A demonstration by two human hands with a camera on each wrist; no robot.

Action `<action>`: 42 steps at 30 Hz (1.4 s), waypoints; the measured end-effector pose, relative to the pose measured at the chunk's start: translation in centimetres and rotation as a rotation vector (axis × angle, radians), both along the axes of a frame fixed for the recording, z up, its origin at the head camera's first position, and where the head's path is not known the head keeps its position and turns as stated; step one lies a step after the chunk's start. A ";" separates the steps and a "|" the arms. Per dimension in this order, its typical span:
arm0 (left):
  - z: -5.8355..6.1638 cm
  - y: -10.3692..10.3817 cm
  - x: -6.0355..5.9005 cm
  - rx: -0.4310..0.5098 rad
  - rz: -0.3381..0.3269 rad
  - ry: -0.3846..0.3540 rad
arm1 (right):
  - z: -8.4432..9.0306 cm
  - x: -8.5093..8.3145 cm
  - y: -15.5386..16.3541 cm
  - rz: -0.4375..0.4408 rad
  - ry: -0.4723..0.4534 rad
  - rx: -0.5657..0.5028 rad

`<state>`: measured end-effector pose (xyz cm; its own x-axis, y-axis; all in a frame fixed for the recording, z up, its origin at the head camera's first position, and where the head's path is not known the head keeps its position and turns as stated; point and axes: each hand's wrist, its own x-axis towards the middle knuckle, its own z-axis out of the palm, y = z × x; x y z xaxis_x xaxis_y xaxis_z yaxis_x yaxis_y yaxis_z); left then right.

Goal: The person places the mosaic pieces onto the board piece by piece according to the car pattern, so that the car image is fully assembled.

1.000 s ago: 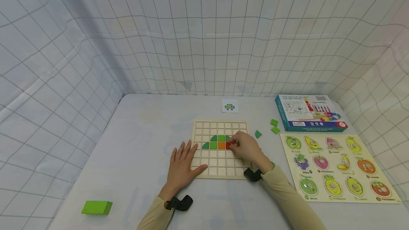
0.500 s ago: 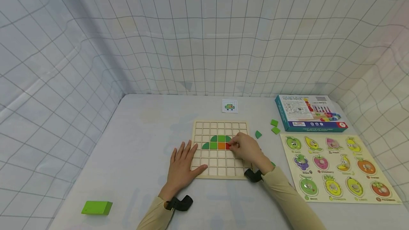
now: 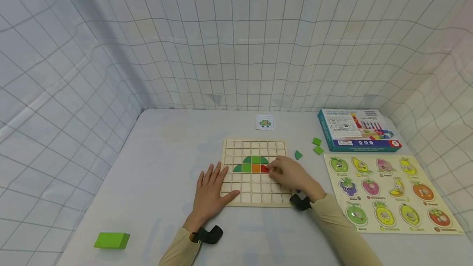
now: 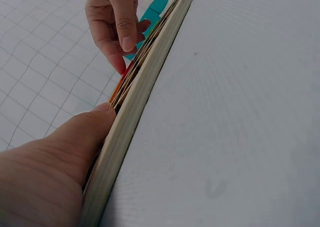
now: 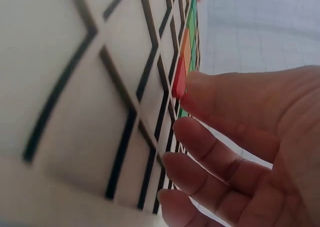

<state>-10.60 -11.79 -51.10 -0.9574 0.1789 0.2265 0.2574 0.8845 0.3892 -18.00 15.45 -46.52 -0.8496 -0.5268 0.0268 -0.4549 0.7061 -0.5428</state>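
On the table (image 3: 166, 143), the left hand (image 3: 212, 192) lies flat with fingers spread, pressing on the left edge of the wooden grid board (image 3: 255, 145). The right hand (image 3: 292, 173) rests on the board's right side, fingers loosely curled, its fingertips touching the red tile (image 3: 264, 168) seated beside the orange tile (image 3: 256, 168) and the green tiles (image 3: 246, 163). Loose green pieces (image 3: 317, 145) lie near the blue box (image 3: 356, 129); a fruit puzzle (image 3: 388, 192) sits to the right.
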 end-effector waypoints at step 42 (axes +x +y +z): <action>0.4 0.1 0.1 -0.014 0.008 -0.007 | 0.1 -2.6 7.1 -0.286 0.081 0.190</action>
<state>-10.50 -11.64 -50.74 -0.9604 0.1744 0.2172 0.2477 0.8917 0.3789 -20.58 22.59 -46.46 -0.9626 -0.2696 0.0248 -0.2603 0.8960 -0.3598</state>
